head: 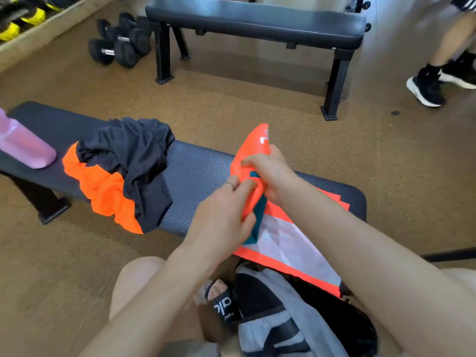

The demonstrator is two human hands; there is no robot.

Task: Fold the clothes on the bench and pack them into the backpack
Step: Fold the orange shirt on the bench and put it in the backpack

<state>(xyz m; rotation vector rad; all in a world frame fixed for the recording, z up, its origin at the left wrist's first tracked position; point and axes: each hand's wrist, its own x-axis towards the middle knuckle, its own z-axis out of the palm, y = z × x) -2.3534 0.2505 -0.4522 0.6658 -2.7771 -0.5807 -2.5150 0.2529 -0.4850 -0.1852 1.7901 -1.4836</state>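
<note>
An orange, white and teal garment [280,240] lies over the right end of the near black bench [195,171] and hangs off its front edge. My left hand [226,210] and my right hand [268,173] both pinch its orange and teal fabric at the middle, close together, lifting a peak of cloth. A crumpled black and orange garment [123,171] sits on the bench to the left. The grey and black backpack [291,315] stands on the floor between my legs, partly under the hanging garment.
A pink bottle [23,145] stands on the bench's left end. A second black bench [257,24] stands behind, with dumbbells [121,39] on the floor to its left. Another person's legs and black shoes [427,86] are at the far right.
</note>
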